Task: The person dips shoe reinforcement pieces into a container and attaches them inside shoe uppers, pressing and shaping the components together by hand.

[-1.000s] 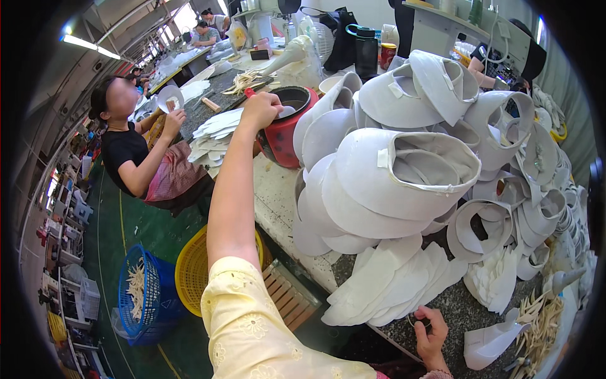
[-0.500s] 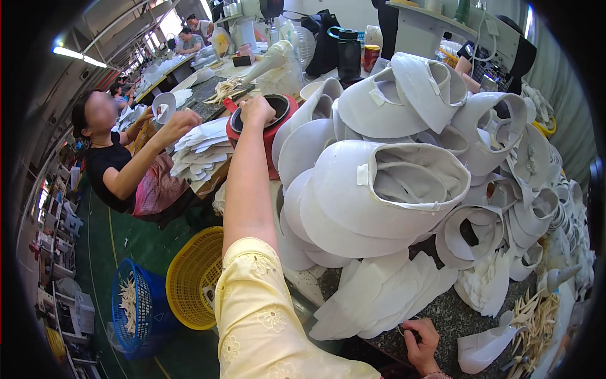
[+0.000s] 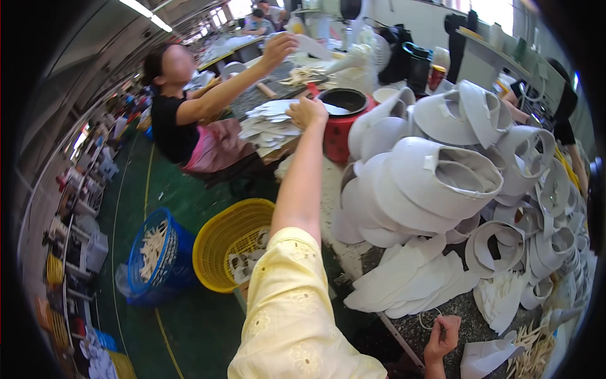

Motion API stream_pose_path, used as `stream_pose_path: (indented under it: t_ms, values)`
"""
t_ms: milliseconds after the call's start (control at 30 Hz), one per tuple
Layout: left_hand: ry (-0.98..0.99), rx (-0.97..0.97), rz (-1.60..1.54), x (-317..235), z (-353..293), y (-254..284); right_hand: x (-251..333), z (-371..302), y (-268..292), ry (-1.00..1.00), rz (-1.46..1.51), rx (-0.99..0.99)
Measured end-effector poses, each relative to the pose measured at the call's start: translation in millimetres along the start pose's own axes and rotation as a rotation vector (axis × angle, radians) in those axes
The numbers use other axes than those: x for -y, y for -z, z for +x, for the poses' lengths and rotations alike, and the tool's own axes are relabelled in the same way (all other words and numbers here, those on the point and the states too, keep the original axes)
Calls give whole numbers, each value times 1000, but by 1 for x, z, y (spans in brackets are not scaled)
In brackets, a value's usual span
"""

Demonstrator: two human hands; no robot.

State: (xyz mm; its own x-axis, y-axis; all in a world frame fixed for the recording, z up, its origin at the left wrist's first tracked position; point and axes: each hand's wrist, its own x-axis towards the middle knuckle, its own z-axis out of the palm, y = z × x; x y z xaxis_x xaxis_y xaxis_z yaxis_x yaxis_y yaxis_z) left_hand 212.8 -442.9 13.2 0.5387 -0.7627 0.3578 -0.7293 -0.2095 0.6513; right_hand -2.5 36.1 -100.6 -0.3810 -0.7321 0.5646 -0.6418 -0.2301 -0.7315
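Note:
My left hand (image 3: 307, 114), at the end of a yellow-sleeved arm, is stretched far forward between a stack of flat white pieces (image 3: 268, 121) and a red pot (image 3: 341, 129) with a dark inside. Its fingers are closed on a flat white piece (image 3: 336, 109) that juts over the pot's rim. At the lower right, my right hand (image 3: 444, 335) is pinched on a thin white loop (image 3: 428, 320), perhaps a cord. Beside it are a fan of flat white pieces (image 3: 410, 281) and a curved white piece (image 3: 486, 357).
White visor-shaped pieces (image 3: 435, 183) are heaped on the right. A yellow basket (image 3: 205, 252) and a blue basket (image 3: 170, 252) stand on the green floor. Across the left side, a co-worker (image 3: 170, 114) in black holds up a white piece (image 3: 312, 46). A dark bottle (image 3: 418, 69) stands behind.
My left hand has moved from over the pot toward the stack, and a white piece now shows in it. The co-worker's arm has risen with a white piece. The view has shifted left.

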Motion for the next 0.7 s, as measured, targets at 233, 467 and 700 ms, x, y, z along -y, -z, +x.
stream_pose_path:
  t_ms: [233, 467, 700]
  values:
    - [417, 59, -1006, 67, -15, 31, 11, -9, -6, 184, 20, 50]
    - [159, 185, -1495, 63, -94, 164, 50, -19, 2, 90, 191, 146]
    - [83, 630, -1542, 64, -250, 229, 103, 6, -18, -292, 980, 354]
